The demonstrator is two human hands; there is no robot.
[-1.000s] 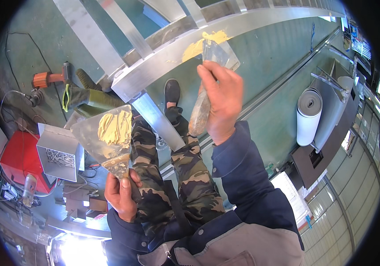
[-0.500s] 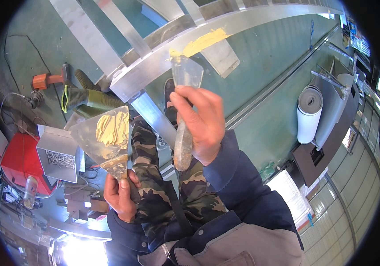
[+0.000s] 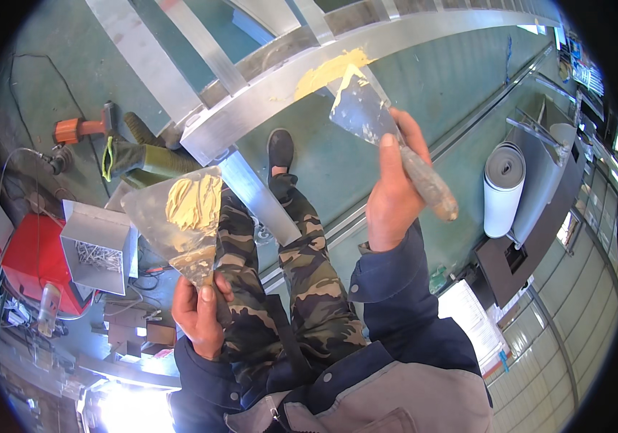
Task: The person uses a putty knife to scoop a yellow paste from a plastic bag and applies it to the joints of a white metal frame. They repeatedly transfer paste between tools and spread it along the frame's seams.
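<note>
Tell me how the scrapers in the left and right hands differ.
The left scraper has the broader blade; the right scraper is narrower. The left scraper carries a thick mound of yellow paste; the right scraper has a smaller smear near its edge. The left scraper's handle is mostly hidden; the right scraper's juts past the right hand. Both blades are smeared.

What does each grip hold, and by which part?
Left grip: wider putty knife. Right grip: narrower putty knife. Both are held by the handle, close to the blade.
</note>
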